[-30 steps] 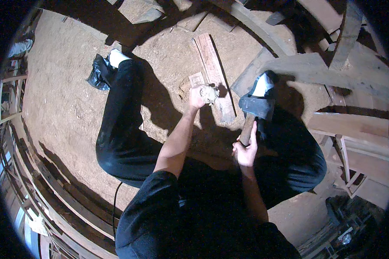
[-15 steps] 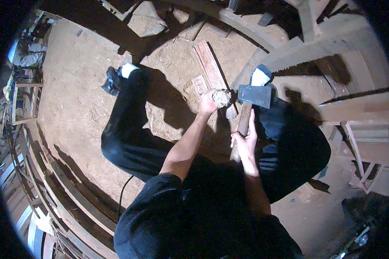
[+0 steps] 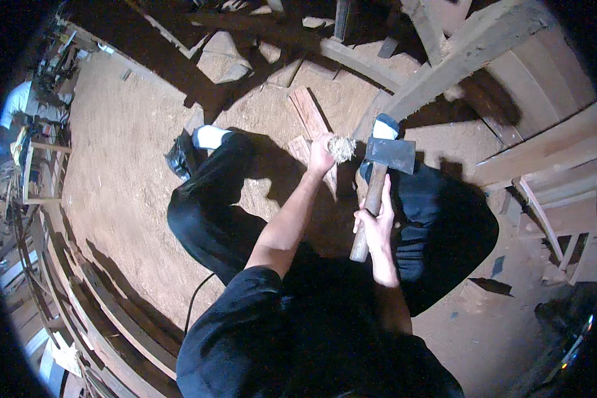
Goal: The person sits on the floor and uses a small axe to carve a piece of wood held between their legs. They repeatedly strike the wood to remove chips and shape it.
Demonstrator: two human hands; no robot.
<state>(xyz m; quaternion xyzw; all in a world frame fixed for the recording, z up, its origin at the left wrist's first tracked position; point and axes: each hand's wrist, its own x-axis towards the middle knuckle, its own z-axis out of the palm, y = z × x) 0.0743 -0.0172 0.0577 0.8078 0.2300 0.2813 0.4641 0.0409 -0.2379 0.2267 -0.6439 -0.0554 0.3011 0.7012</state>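
pale, frayed tuft point(image 3: 341, 150) is gripped by the left hand point(image 3: 321, 156), axe point(image 3: 375, 189) by the right hand point(image 3: 377, 229); the left could be struck if aim slipped.

The left grip point(image 3: 321, 156) partly hides a pale frayed bundle point(image 3: 341, 149), the right grip point(image 3: 377, 230) the hatchet handle point(image 3: 375, 188).

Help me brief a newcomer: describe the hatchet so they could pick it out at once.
Find the person's bent, black-clad right leg. On its inner side, the right hand grips the hatchet by its wooden handle. Its broad, dark metal head sets it apart from the pale, frayed bundle in the left hand and the reddish board on the ground.
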